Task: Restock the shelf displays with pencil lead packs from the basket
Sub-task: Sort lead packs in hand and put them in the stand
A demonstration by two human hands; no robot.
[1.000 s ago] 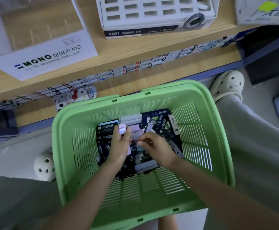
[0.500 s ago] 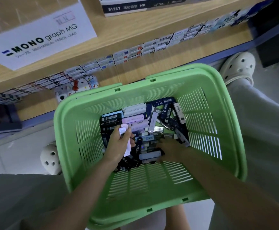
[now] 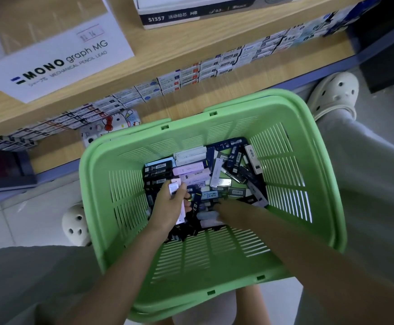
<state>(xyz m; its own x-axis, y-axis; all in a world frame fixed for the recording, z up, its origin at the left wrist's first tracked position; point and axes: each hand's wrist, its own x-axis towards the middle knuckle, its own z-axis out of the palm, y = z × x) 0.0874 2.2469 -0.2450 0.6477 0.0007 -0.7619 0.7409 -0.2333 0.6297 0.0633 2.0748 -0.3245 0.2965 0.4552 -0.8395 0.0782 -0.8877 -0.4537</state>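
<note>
In the green slotted plastic basket lies a loose pile of slim dark, white and lilac pencil lead packs. Our left hand grips thin white packs over the pile. Our right hand reaches in just beside it, too blurred for us to tell its grip.

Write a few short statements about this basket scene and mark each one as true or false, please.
1. The basket is green. True.
2. The left hand holds nothing. False: its fingers grip pale lead packs.
3. The right hand reaches into the pile of packs. True.
4. Packs fill the basket to its rim. False: they cover only its bottom.
5. The MONO graph MG box lies in the basket. False: it stands on the shelf.
</note>
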